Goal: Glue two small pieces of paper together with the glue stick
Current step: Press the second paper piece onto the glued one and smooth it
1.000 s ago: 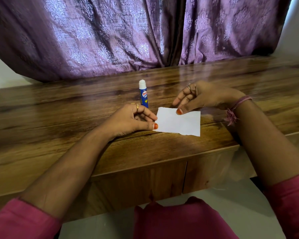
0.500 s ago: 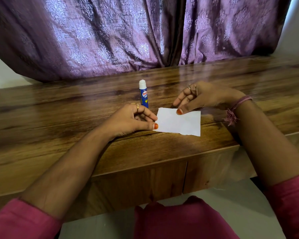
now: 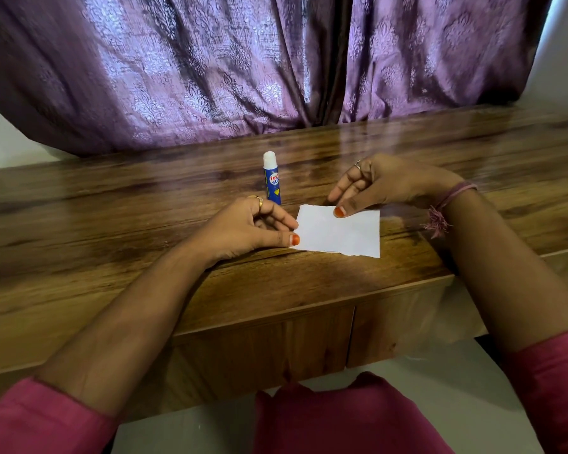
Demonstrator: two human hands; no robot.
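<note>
Nothing has visibly moved since the earlier frames: both hands, the paper and the glue stick lie as they did a second ago. Head view. The small white rectangular paper with a ragged near edge [image 3: 340,232] lies flat on the glossy brown wooden table [image 3: 112,231], near its front edge. Only one sheet can be made out; whether a second piece lies directly under it cannot be told. The left hand [image 3: 250,229] pinches the paper's left edge between thumb and fingertips. The right hand [image 3: 384,183] presses its thumb on the far edge of the sheet, the other fingers curled loosely above and gripping nothing.

The paper's long axis runs left to right, roughly parallel with the table's front edge, its torn edge facing the person. The blue cylindrical glue stick with a white top [image 3: 272,178] stands upright just beyond the left hand, long axis vertical, white end up; whether that end is a cap or bare glue cannot be told.

Risks, as judged: if the sheets are layered, a sideways pull by either hand may shear them out of register before the glue sets; uneven pressing may leave a lifted corner; a left hand moved carelessly may topple the narrow stick.
</note>
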